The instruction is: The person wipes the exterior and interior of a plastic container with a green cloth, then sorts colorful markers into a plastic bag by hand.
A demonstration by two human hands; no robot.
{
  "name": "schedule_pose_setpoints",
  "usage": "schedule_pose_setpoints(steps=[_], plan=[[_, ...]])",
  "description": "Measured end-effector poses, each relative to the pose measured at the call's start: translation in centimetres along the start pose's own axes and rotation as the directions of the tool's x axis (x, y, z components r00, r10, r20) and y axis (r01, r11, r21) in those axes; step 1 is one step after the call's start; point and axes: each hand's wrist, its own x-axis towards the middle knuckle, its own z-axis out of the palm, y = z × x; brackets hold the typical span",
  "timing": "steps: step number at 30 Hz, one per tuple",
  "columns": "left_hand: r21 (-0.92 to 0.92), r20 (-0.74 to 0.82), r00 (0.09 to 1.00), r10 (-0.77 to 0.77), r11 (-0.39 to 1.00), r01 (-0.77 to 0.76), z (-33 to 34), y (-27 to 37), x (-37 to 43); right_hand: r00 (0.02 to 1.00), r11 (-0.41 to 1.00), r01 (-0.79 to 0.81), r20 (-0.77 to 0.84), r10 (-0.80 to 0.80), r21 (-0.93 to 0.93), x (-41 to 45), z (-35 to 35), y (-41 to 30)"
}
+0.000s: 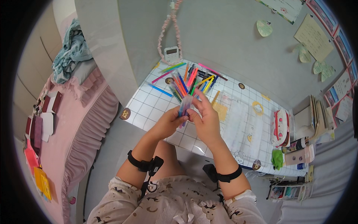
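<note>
My left hand (174, 119) grips the lower ends of several felt-tip pens (185, 107) in purple, pink and blue, held upright in a bundle. My right hand (203, 113) is at the same bundle, its thumb against the pens and its index finger raised; whether it bears any of their weight I cannot tell. Behind the hands, a loose heap of coloured felt-tip pens (180, 85) fans out over the white gridded table (139, 109). A blue pen (160, 90) lies apart on the left, and a mustard-coloured pen (215, 98) lies to the right of the heap.
Clear plastic sleeves or trays (237, 126) lie on the table's right half. Beyond them are a pencil case (280, 128), a green cloth-like item (277, 159) and spiral notebooks (314, 117). A small white digital timer (171, 54) stands at the back corner. A pink-covered bed (81, 123) is at left.
</note>
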Motion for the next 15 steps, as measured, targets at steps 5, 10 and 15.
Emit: schedule_pose_setpoints(steps=[5,10,15], plan=[[0.193,0.009,0.999,-0.047,0.980,0.044,0.0,-3.0,0.2,0.993,0.963,-0.031,0.104,0.061,-0.269,-0.6,-0.4,1.2],[0.193,0.095,0.995,-0.043,0.981,0.024,-0.1,-3.4,0.2,0.992,0.963,-0.017,0.114,0.050,-0.268,-0.9,-0.6,-0.5],[0.071,0.223,0.975,-0.019,0.997,0.003,1.3,-0.4,-0.1,0.963,0.952,-0.206,0.126,0.239,-0.228,-0.3,-2.1,-2.5]])
